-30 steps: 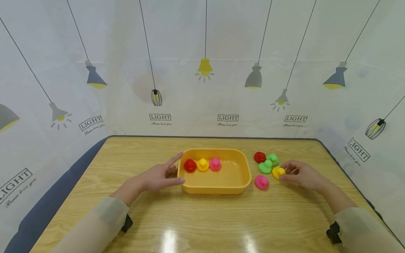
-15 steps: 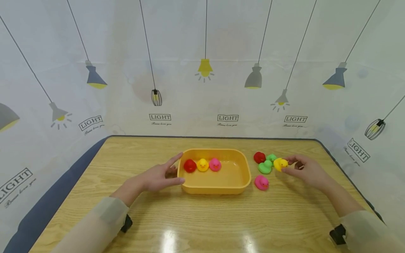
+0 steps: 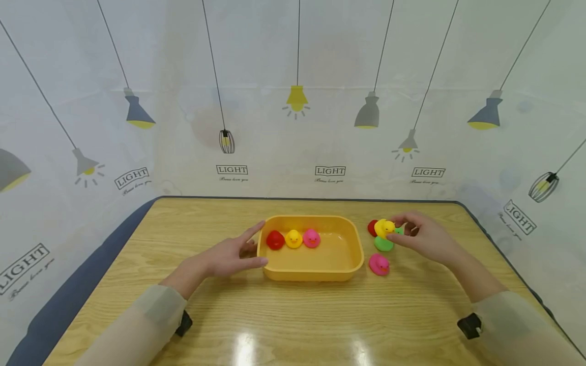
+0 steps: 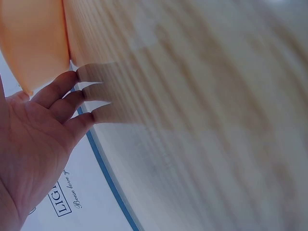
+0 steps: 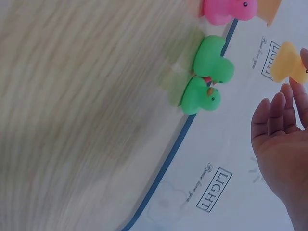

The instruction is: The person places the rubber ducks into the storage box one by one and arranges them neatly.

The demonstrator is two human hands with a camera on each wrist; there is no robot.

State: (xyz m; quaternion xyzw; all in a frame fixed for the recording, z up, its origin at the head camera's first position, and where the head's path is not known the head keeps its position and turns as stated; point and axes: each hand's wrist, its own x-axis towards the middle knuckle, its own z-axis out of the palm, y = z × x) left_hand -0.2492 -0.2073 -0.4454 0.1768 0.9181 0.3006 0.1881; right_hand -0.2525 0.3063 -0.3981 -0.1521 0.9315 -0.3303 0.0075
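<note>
My right hand (image 3: 423,238) pinches a yellow rubber duck (image 3: 383,228) between thumb and fingers. The duck hangs in the air above the other ducks, and the right wrist view shows it well off the table. Below it are two green ducks (image 5: 211,60), partly covered in the head view, and a red duck (image 3: 372,227) behind. A pink duck (image 3: 379,264) lies nearer the front. My left hand (image 3: 226,256) rests against the left end of a yellow-orange plastic basin (image 3: 311,275), thumb and forefinger spread along its rim.
Inside the basin, a red duck (image 3: 275,240), a yellow duck (image 3: 293,238) and a pink duck (image 3: 312,238) sit in a row from the left. The wooden table (image 3: 293,315) ends at a dark edge before a lamp-printed cloth (image 3: 274,142).
My right hand has lifted the yellow duck off the table and carried it up and left over the green ducks. The left hand and the basin stay put.
</note>
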